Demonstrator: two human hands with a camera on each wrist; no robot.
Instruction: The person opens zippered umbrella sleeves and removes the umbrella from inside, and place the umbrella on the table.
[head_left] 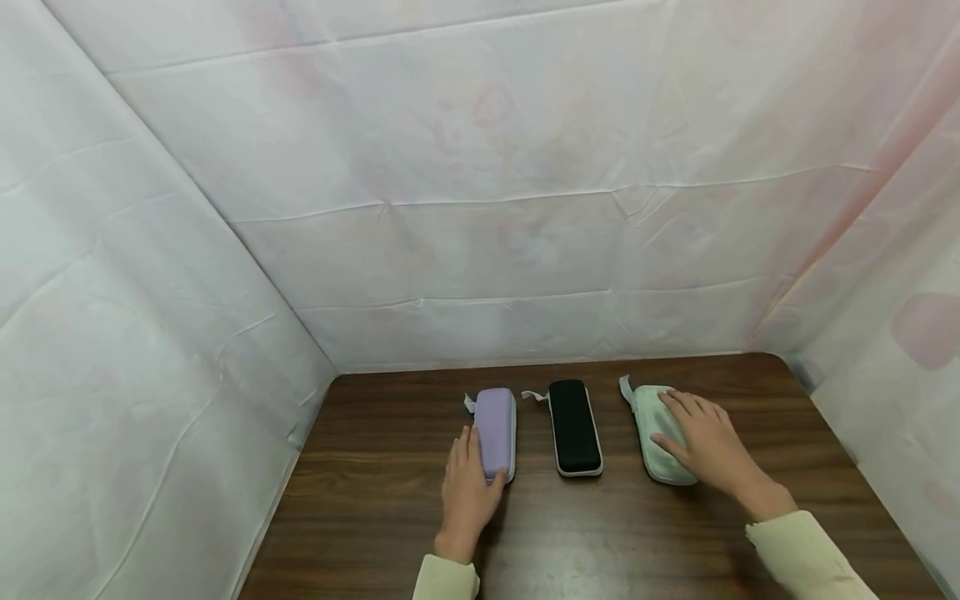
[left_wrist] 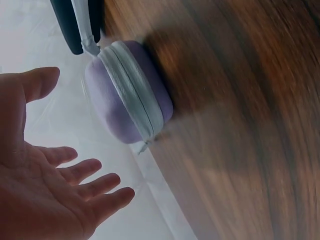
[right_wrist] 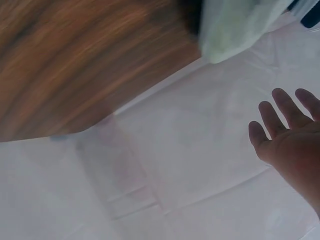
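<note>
Three zip cases lie in a row on the wooden table. The purple case point(head_left: 495, 433) is at the left, with my left hand point(head_left: 467, 492) at its lower left side, fingers extended. In the left wrist view the left hand point(left_wrist: 55, 185) has spread fingers beside the purple case point(left_wrist: 127, 92), with a gap between them. The black case point(head_left: 575, 429) lies in the middle, untouched. My right hand point(head_left: 712, 446) is over the green case point(head_left: 660, 442) at the right; contact is unclear. The right wrist view has the right hand point(right_wrist: 295, 137) with fingers apart, below the green case point(right_wrist: 235, 30).
The brown wooden table point(head_left: 360, 500) has its back edge against a pale patterned sheet point(head_left: 487, 208). More sheeting hangs at the left and right sides. Each case has a small strap at its upper left.
</note>
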